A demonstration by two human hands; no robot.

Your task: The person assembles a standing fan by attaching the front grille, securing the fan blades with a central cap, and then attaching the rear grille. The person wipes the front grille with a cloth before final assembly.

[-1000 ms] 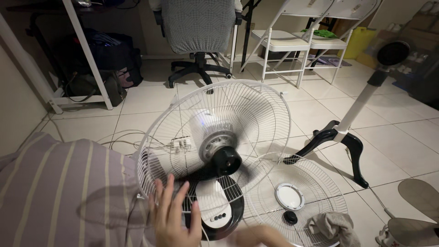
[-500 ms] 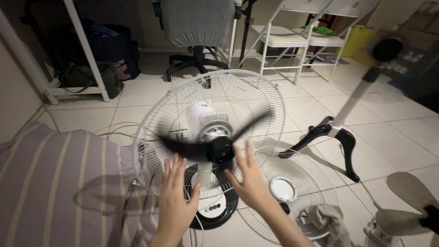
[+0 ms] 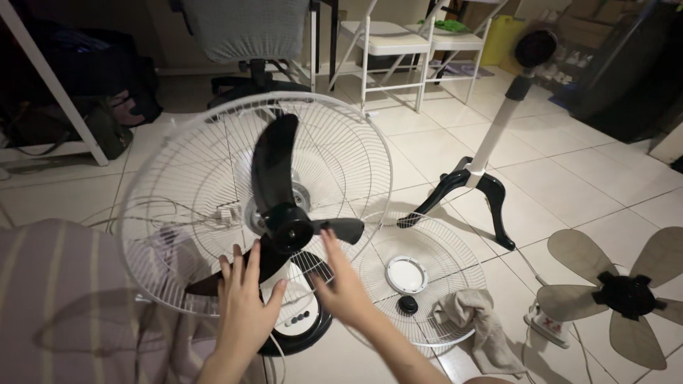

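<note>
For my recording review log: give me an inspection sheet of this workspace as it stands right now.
Surface: pale tiled floor.
Job's things: black fan blade on the hub inside white rear grille; front grille flat on the floor.
Clutter: grey rag, black knob, translucent spare blade, fan stand.
Hands: left hand and right hand open against the blade.
Cables: white cord behind the grille.
Surroundings: office chair, white folding chairs.

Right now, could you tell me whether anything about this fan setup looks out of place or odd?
Yes. The black blade sits bare, in front of the rear guard; the front guard lies flat on the floor beside it. The stand is apart, without a head. Both hands are at the blade.
</note>
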